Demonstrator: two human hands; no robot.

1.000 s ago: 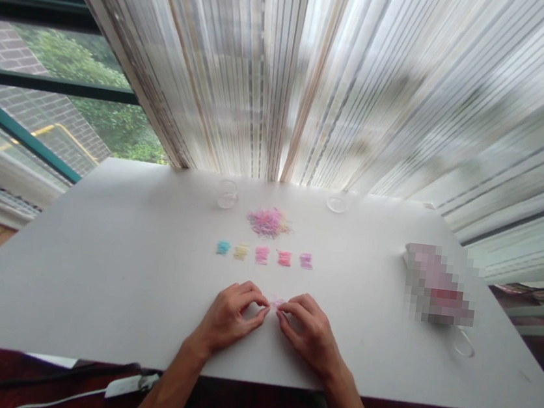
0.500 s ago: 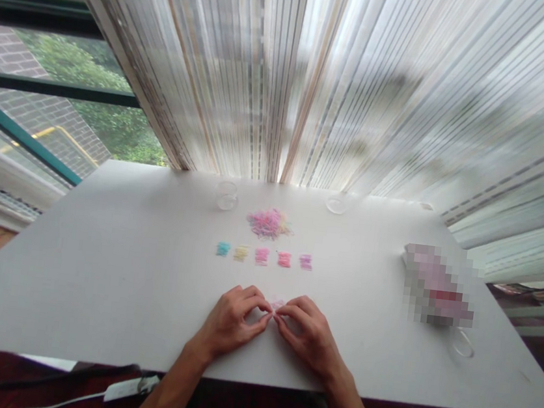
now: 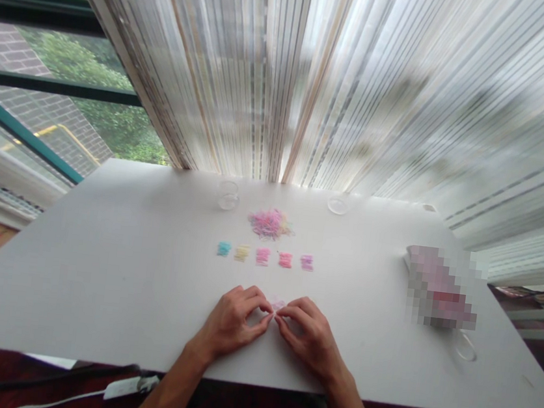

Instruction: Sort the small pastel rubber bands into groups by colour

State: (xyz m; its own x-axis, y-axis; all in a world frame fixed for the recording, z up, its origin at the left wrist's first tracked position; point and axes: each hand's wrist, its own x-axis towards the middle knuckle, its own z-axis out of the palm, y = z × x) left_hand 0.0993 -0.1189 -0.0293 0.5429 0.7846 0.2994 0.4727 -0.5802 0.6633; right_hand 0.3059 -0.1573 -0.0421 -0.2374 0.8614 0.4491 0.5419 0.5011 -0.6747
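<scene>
My left hand and my right hand rest near the table's front edge, each in a thumb-and-finger pinch. Their fingertips almost meet; whatever sits between them is too small to make out. Just beyond the fingertips lie a few thin pale pink pieces, partly hidden by the fingers. Farther off is a row of small bundles of thin pieces: teal, yellow, pink, coral and purple. Behind the row sits a loose mixed pile of similar pieces, mostly pink.
At the back of the white table stand a clear round container and, farther right, a flat clear lid. A blurred-out pinkish object with a loop strap lies at right. Striped curtains hang behind.
The two pinches stay almost in place, with only a slight shift at the fingertips. The whole view has moved a little; the bundles and pile look unchanged.
</scene>
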